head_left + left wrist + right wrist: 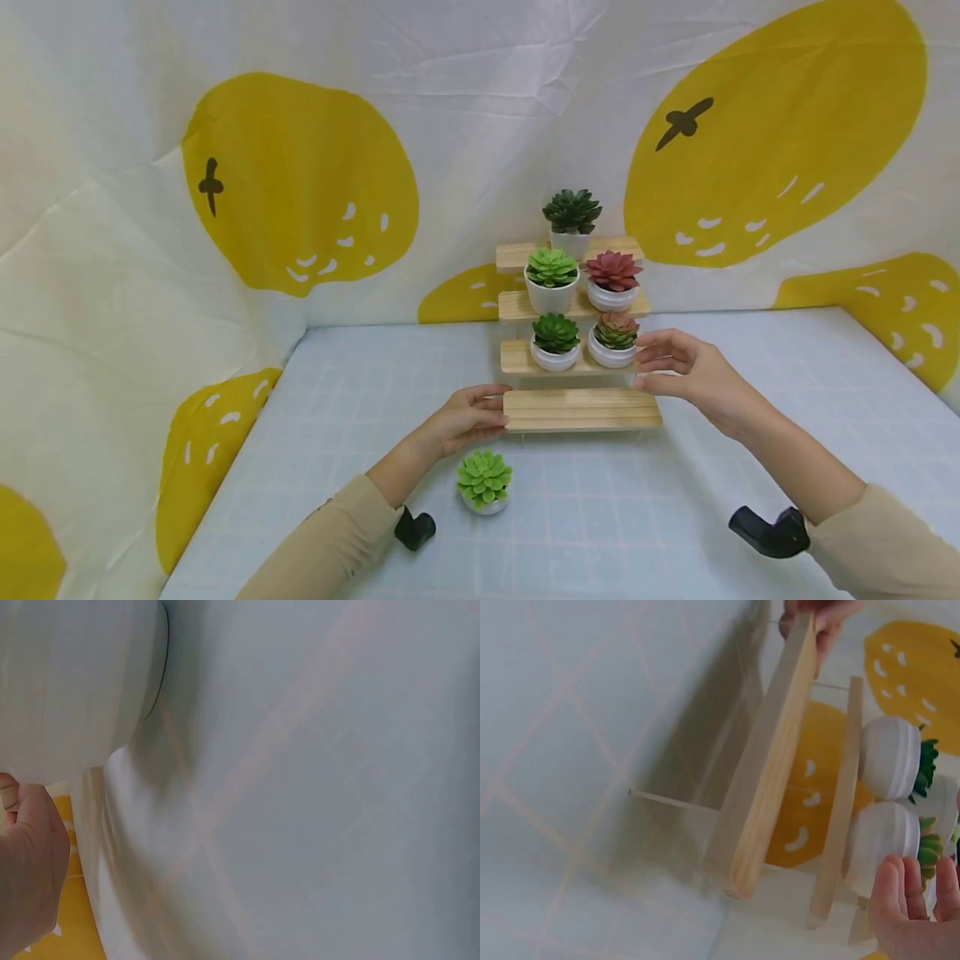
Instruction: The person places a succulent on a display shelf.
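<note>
A tiered wooden plant stand (581, 408) holds small potted succulents. My left hand (468, 417) grips the left end of its lowest board, fingers on both sides. My right hand (693, 375) is at the stand's right side with fingers bent and parted, holding nothing. Its fingertips are beside the white pot of a reddish-green succulent (615, 333); whether they touch it I cannot tell. To the left of that pot sits a dark green succulent (555, 335). A bright green succulent (483, 479) stands on the table near my left wrist; its white pot (75, 682) looms large in the left wrist view.
Higher tiers carry a light green succulent (551, 271), a red succulent (613, 273) and a dark green one (572, 212) on top. A pale checked cloth (600, 517) covers the table. A white curtain with yellow fruit prints (487, 125) hangs close behind the stand.
</note>
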`<state>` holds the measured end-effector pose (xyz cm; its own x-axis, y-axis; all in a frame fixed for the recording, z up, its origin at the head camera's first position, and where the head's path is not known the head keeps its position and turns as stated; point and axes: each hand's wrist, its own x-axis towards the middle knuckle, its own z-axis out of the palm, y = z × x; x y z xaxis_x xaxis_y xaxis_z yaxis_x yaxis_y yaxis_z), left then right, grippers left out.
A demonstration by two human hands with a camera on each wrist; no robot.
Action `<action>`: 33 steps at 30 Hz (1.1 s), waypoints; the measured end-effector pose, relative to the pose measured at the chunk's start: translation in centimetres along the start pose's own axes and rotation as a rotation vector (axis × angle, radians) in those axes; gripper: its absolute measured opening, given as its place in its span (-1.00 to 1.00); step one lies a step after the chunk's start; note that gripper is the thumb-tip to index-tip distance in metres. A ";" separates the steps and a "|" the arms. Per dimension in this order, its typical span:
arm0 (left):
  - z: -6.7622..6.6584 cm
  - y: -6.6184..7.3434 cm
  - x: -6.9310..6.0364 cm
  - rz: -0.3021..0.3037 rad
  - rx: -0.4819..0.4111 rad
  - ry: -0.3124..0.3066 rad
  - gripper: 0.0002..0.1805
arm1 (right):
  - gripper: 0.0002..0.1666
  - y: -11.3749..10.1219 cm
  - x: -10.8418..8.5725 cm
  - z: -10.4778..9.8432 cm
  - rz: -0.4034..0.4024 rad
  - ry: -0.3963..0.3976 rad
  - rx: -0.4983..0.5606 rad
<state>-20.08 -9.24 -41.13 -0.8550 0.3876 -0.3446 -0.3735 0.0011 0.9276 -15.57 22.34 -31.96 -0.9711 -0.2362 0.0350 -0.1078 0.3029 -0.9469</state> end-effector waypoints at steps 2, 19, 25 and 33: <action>0.0 0.0 0.0 -0.002 0.001 0.001 -0.41 | -0.37 -0.1 -0.2 0.3 -0.005 -0.021 0.002; 0.2 0.1 -0.2 -0.001 0.001 -0.006 -0.41 | -0.26 1.5 -0.3 5.1 -0.003 -0.374 0.075; 0.2 0.2 -0.2 -0.004 0.005 -0.007 -0.41 | -0.30 2.0 0.0 7.5 -0.001 -0.427 0.102; 0.1 0.2 -0.3 -0.005 -0.012 -0.008 -0.41 | -0.27 2.6 0.4 10.6 0.020 -0.474 0.112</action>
<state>-19.87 -9.26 -40.79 -0.8502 0.3953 -0.3477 -0.3817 -0.0079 0.9243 -13.96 13.23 -37.80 -0.7659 -0.6338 -0.1086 -0.0408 0.2166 -0.9754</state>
